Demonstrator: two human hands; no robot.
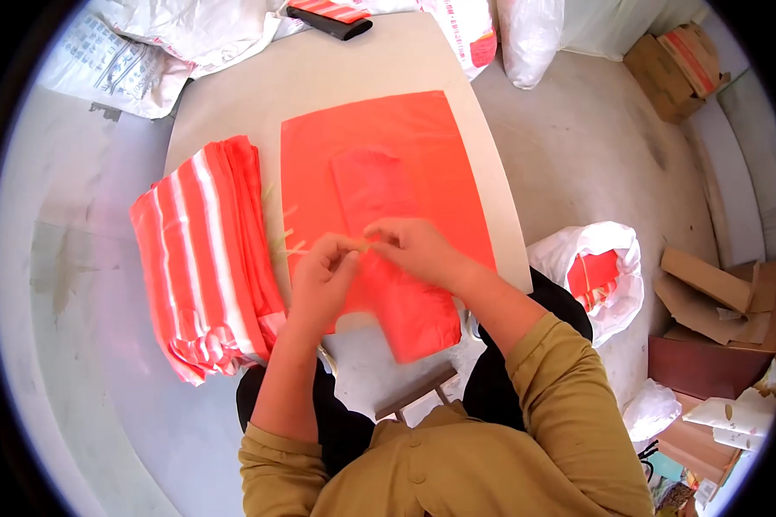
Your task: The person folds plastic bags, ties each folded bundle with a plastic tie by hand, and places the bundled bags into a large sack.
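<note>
A folded bundle of red plastic bags [422,319] lies lengthwise on a flat red sheet [440,129], its near end sticking out past the table edge. Over the middle of this bundle, my left hand [323,276] and my right hand [418,250] come close together with fingers pinched. Between their fingertips is a thin yellowish strip [364,247]; whether it passes all the way around the bundle is hidden. Several similar pale strips [280,244] lie left of my left hand. Further left, a thick stack of red-and-white striped bags [190,241] hangs over the table's edge.
The beige table [233,103] carries a dark roll-like object [332,24] at its far edge. White sacks [116,65] stand at the back left. To the right on the floor are an open white sack [616,267] with red contents and cardboard boxes [707,302].
</note>
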